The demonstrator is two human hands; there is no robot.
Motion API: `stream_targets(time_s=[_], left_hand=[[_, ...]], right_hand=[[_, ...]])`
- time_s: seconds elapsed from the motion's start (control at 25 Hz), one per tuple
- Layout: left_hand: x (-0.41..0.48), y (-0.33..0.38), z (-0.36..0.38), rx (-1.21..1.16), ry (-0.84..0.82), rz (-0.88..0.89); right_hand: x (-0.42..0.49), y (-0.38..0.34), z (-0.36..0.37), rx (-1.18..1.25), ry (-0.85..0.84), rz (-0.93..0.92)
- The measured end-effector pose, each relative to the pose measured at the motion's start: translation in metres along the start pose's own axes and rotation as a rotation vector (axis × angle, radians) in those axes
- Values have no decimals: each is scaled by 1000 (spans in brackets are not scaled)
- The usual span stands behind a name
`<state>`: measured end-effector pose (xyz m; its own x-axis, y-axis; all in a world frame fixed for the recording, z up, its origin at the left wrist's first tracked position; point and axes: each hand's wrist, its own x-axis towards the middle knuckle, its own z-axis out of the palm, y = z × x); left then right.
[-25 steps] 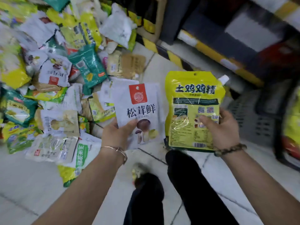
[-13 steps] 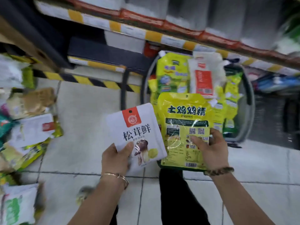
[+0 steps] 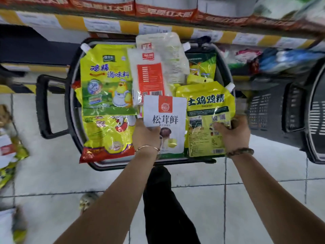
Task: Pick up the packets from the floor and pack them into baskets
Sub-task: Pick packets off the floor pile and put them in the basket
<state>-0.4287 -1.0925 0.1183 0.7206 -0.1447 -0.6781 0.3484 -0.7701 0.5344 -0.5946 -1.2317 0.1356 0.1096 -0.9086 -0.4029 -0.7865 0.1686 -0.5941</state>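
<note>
A tiled shop floor [image 3: 52, 173] is running beneath a stocked shelf [image 3: 105, 23], where a dark basket [image 3: 69, 110] is sitting heaped with packets [image 3: 107, 85]. The left hand [image 3: 146, 136] is gripping a white packet [image 3: 165, 120], the right hand [image 3: 232, 134] a yellow packet [image 3: 209, 113], fingers [image 3: 219, 125] curled round the lower ends. Both are pointing lengthwise away from the person, directly over the basket's near side, so lowering looks sufficient.

Shop; price-labelled shelf edge [image 3: 112, 25]; shopping basket [image 3: 69, 110]
</note>
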Motion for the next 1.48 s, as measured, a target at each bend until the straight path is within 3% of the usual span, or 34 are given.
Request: stream_targets(time_s=[0.08,0.16,0.24,0.32,0.4,0.68,0.88,1.0,1.16,1.36,1.48], left_hand=[[-4,4,11,-23,47,37],[-11,0,11,25,120,205],[-15,-10,11,343,184,519],[-13,-18,15,754,129,825],[-4,-24,25,986,54,935],[3,-18,40,1125,-63,796],[-6,-1,12,931,-191,770],[-10,4,-37,762,-75,728],[-7,-18,-121,381,47,471],[1,-88,-246,58,223,209],[7,-146,-322,-48,320,95]], right_hand=[[8,3,10,-40,1,4],[11,7,19,-71,-14,-16],[8,13,29,-227,-43,-139],[0,12,40,-375,-116,-227],[-8,6,51,-420,-188,-257],[-4,8,80,-615,-174,-238],[-3,-9,62,-593,-265,-199],[-21,-39,57,-532,-232,-358],[-71,-93,82,-389,-352,-613],[-169,-165,172,-349,-486,-875],[-240,-201,241,-335,-603,-883]])
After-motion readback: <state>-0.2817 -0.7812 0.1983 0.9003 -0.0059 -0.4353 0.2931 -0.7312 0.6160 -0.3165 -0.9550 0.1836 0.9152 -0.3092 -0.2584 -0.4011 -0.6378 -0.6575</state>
